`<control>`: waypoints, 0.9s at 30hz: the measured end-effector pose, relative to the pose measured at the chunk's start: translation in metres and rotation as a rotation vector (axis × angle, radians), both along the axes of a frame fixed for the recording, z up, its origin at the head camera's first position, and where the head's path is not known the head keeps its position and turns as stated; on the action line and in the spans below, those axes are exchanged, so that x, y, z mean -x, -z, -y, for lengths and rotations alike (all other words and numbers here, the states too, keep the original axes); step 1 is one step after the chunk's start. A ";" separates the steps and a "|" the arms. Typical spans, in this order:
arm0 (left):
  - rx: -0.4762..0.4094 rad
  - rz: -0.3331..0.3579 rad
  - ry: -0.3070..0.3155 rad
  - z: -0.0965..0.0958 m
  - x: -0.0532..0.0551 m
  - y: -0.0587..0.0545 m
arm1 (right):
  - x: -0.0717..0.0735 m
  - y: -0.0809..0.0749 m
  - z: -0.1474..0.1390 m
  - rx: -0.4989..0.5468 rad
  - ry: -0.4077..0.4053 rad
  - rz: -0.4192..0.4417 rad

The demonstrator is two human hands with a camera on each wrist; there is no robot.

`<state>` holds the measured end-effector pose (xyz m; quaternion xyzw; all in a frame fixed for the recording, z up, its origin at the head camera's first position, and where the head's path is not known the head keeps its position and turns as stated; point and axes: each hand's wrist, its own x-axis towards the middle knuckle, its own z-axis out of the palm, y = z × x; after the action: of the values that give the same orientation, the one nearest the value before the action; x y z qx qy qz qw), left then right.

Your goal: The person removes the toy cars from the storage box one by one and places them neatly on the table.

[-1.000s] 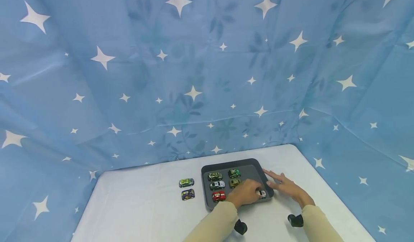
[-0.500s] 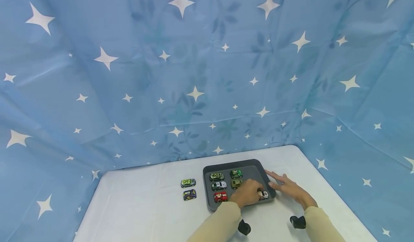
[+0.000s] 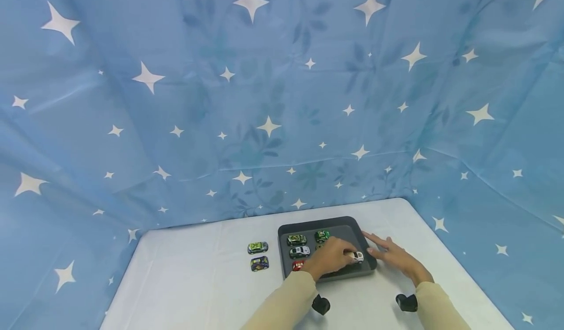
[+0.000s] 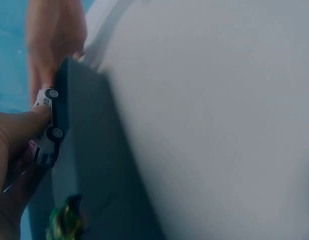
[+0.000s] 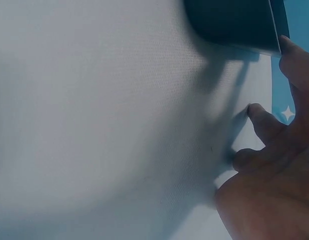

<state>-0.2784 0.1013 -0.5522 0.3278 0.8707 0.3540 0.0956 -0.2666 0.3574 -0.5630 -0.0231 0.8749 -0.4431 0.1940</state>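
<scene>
A white toy car (image 3: 357, 256) is pinched between the thumb and fingers of my left hand (image 3: 331, 256), over the right part of the dark grey tray (image 3: 350, 273). The left wrist view has the same white toy car (image 4: 44, 127) side-on, its wheels beside the tray wall. My right hand (image 3: 398, 259) is at the tray's right side with its fingers spread. In the right wrist view one digit of the right hand (image 5: 279, 165) touches the tray rim (image 5: 278, 30), and the others extend towards the white cloth.
Inside the tray are a camouflage car (image 3: 296, 240), a silver car (image 3: 299, 251), a green car (image 3: 322, 236) and a red car (image 3: 297, 265), partly covered by the left hand. A lime car (image 3: 257, 247) and a purple car (image 3: 259, 263) stand left of it. Blue starred fabric (image 3: 264, 100) hangs behind.
My left hand has shifted up and slightly left in the head view, raising the white toy car from near the tray's front right corner. The right hand stays at the tray's side.
</scene>
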 end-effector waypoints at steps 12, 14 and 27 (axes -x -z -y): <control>-0.080 -0.121 0.062 0.059 0.009 -0.020 | 0.001 0.001 -0.001 -0.005 -0.013 -0.014; -0.087 -0.120 0.048 0.072 0.009 -0.023 | 0.001 0.002 -0.001 -0.002 -0.020 -0.023; -0.041 -0.157 -0.055 0.150 0.005 -0.040 | 0.002 0.003 -0.002 0.022 -0.045 -0.033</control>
<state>-0.2838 -0.0491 -0.5121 0.3323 0.8768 0.3473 0.0105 -0.2685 0.3593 -0.5663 -0.0522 0.8723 -0.4479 0.1890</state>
